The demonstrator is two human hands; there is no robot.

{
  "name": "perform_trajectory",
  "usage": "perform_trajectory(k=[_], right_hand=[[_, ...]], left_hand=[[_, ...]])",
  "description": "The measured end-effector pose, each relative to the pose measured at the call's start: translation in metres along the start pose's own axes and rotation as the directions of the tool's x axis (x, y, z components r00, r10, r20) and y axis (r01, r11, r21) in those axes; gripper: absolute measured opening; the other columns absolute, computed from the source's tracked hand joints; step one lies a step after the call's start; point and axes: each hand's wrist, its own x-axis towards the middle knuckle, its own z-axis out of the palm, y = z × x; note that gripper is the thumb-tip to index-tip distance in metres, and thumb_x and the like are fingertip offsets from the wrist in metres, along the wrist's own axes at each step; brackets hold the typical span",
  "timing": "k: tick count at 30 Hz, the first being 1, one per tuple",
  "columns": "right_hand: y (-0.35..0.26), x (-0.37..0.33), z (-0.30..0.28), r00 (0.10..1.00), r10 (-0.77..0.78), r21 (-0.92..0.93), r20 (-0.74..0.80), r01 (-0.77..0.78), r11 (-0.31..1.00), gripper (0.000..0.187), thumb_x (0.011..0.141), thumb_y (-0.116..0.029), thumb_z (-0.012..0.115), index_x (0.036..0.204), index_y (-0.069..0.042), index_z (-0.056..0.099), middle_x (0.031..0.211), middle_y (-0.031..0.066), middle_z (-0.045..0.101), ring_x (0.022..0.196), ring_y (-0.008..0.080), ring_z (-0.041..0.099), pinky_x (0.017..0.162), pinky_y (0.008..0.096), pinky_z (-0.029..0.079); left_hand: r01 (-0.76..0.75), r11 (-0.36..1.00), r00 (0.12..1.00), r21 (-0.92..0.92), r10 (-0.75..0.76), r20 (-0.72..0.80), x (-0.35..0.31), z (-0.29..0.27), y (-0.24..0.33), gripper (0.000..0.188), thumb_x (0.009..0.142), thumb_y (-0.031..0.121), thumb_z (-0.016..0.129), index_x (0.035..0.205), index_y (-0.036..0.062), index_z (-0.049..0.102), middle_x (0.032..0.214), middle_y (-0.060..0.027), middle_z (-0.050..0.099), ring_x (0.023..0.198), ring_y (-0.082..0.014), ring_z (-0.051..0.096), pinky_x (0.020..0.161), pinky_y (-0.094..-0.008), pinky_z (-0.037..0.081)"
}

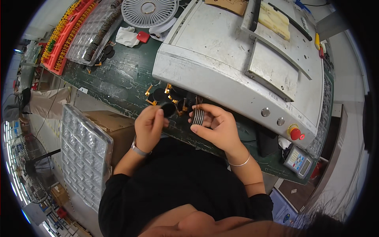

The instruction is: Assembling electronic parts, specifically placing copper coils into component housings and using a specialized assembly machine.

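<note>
Left hand [149,123] pinched black disc [169,110]; right hand [218,125], alongside, clamped disc stack [198,117]; apparently single-disc handling; next move needed steadiness.

The left hand [148,123] was blurred, and its fingers partly hid the black disc [169,110] they held. The right hand [218,124] covered part of the stack of discs [198,117], their exact number too fine to tell. The plastic tray [84,154] hid much of a cardboard box [104,119]. The upper edge cut off the white fan [149,16] and the red rack [60,63]. Goods at the lower left were too small to name.
</note>
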Motion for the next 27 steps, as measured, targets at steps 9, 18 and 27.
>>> perform_trajectory(k=[9,18,27], right_hand=[[0.014,0.003,0.016,0.986,0.161,0.445,0.053,-0.168,0.880,0.036,0.086,0.003,0.065,0.120,0.005,0.054,0.112,0.0099,0.063,0.099,0.0124,0.062,0.089,0.0263,0.051],[0.018,0.002,0.010,0.994,0.075,0.418,0.084,-0.103,0.902,0.037,0.086,0.004,0.064,0.121,0.005,0.052,0.113,0.0106,0.062,0.102,0.0153,0.062,0.091,0.0293,0.052],[0.019,0.004,0.013,0.992,0.075,0.410,0.103,-0.111,0.905,0.041,0.087,0.004,0.064,0.125,0.006,0.050,0.113,0.0108,0.062,0.101,0.0154,0.062,0.090,0.0290,0.052]], left_hand=[[-0.591,0.775,0.800,0.222,0.599,0.040,-0.009,0.024,0.010,0.036,0.079,-0.011,0.059,0.114,-0.0060,0.061,0.114,-0.0214,0.063,0.104,-0.0330,0.063,0.090,-0.0365,0.051],[-0.655,0.738,0.756,0.162,0.647,0.105,-0.006,0.026,0.005,0.039,0.076,-0.010,0.059,0.115,-0.0083,0.059,0.118,-0.0240,0.060,0.113,-0.0371,0.059,0.097,-0.0423,0.048],[-0.645,0.746,0.764,0.163,0.638,0.098,-0.006,0.023,-0.001,0.039,0.073,-0.010,0.061,0.112,-0.0068,0.060,0.115,-0.0222,0.062,0.111,-0.0364,0.061,0.094,-0.0404,0.049]])
